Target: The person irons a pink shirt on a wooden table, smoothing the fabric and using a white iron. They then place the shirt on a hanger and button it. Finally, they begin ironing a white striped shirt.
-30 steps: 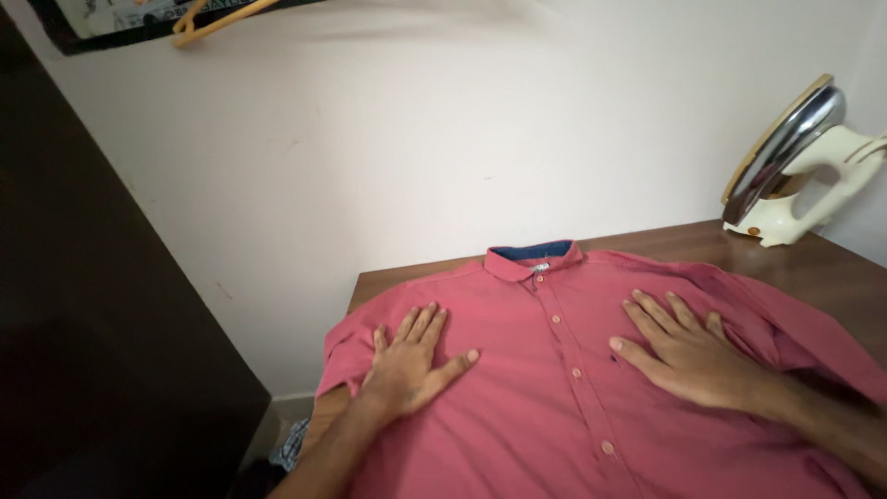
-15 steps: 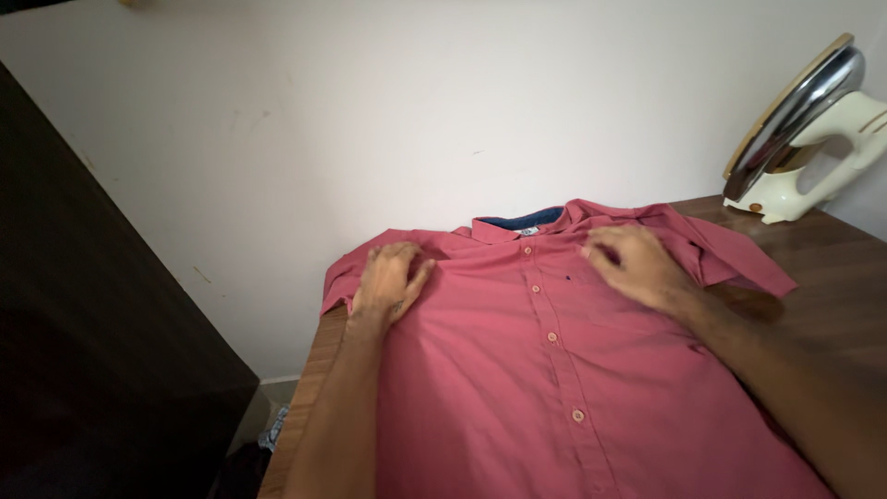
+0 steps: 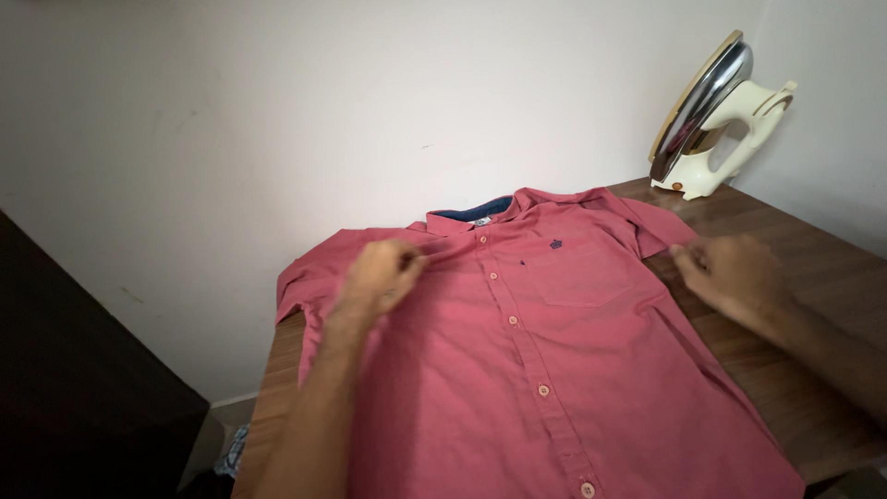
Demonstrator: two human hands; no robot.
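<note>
- Red button-up shirt (image 3: 545,351) lies front-up across wooden table (image 3: 813,370), centre of frame, collar toward wall.
- Left hand (image 3: 381,274), left of centre: fingers curled, pinching shoulder fabric.
- Right hand (image 3: 730,273), right of centre: fingers bunched at sleeve edge; pinch unclear.
- Cream iron (image 3: 716,125) stands upright, upper right.

My shirt (image 3: 554,351) is matt red cloth with plastic-looking buttons; the table (image 3: 795,370) is smooth brown wood; the iron (image 3: 711,125) has a glossy metal sole and cream plastic body
</note>
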